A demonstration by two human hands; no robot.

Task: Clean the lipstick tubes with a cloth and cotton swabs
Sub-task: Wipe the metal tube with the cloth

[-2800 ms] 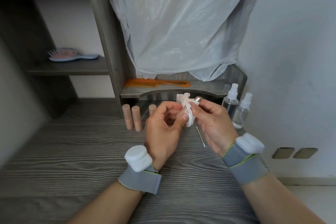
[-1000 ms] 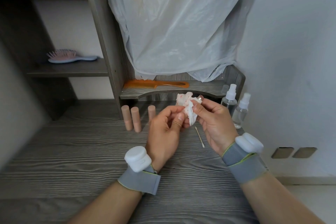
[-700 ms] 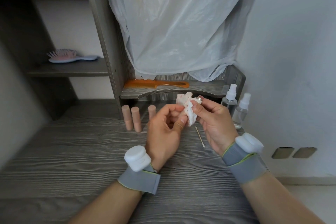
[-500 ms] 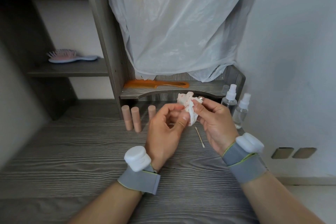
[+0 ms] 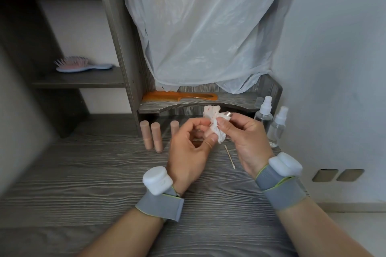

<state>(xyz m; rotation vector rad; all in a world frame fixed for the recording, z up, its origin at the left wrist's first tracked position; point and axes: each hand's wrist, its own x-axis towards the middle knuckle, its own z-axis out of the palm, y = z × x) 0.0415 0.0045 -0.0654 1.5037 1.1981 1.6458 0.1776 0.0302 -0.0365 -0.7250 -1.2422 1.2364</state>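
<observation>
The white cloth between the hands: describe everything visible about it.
The cloth is white, thin and crumpled, with small red smudges. It is bunched around a lipstick tube whose silver end pokes out. The left hand pinches its lower part; the right hand presses it against the tube with the thumb. It is held above the desk, clear of it.

Looked like a home dressing table: hairbrush [image 5: 82, 64] & comb [image 5: 179, 96] on shelves, spray bottles [image 5: 263, 113], lipstick tubes [image 5: 156, 139].

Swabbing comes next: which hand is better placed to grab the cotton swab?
Likely right: the thin cotton swab lies beside the right hand, farther from the left hand; both grip the crumpled white cloth.
</observation>
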